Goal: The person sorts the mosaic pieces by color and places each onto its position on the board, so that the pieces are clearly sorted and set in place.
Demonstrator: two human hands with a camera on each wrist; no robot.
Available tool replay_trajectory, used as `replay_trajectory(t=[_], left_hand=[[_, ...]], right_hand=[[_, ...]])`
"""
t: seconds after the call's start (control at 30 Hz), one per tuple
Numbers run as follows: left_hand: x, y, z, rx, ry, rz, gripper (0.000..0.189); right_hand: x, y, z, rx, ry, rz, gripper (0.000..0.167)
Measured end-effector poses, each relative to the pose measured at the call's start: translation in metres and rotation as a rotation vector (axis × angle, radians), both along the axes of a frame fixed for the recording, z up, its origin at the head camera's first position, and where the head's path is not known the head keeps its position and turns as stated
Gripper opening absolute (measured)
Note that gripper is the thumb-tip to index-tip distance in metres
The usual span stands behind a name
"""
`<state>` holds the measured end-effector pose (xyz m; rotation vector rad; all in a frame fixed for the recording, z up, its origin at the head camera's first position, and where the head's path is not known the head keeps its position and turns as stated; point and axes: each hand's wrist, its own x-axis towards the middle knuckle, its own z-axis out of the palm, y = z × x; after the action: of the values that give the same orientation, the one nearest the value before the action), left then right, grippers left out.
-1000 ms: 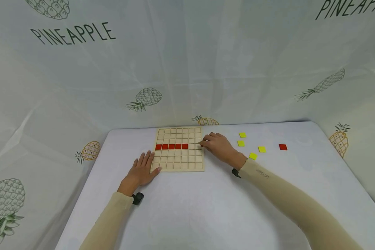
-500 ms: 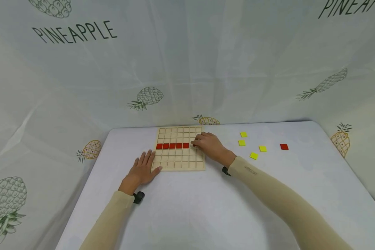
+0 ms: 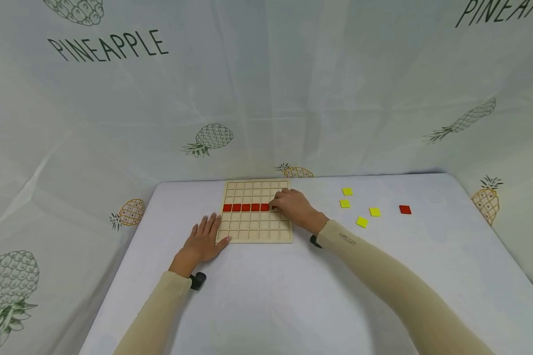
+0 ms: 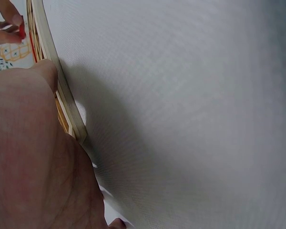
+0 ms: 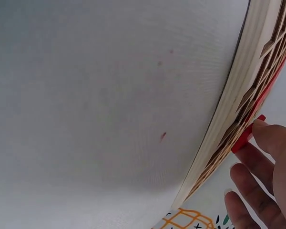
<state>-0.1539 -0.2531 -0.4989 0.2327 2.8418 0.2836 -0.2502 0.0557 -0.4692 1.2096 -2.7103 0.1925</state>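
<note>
While the head view has the red row [image 3: 246, 207] at nine o'clock from the nearer right hand [image 3: 293, 204], left hand [image 3: 202, 242] flat at the board's [image 3: 254, 237] eight o'clock, the left wrist view shows right fingers pinching a red tile [image 4: 22, 28], just beside the row in the right wrist view.

Left hand [image 4: 31, 148]: large and close at left, one digit resting against the board's edge
Board [image 4: 72, 107]: pale, seen nearly edge-on, a thin red line along it
Right hand [image 4: 5, 12]: top left corner, fingertips pinching a red tile [image 4: 22, 29]
Pineapple print [image 4: 15, 51]: orange, below those fingertips
White surface [image 4: 195, 95]: fills the right, shadowed beside the board
</note>
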Motion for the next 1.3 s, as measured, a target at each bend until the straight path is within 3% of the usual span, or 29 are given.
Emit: replay_trajectory(t=[0.5, 0.83, 1.3], left_hand=[[0.001, 0.002, 0.0, -0.01, 0.005, 0.002, 0.087], [0.001, 0.002, 0.001, -0.01, -0.002, 0.01, 0.087], [0.001, 0.002, 0.0, -0.029, -0.006, 0.001, 0.086]], right_hand=[[-0.006, -0.009, -0.004, 0.031, -0.02, -0.042, 0.016], [-0.005, -0.008, -0.005, -0.011, -0.062, -0.067, 0.014], [0.003, -0.003, -0.005, 0.094, -0.029, -0.063, 0.024]])
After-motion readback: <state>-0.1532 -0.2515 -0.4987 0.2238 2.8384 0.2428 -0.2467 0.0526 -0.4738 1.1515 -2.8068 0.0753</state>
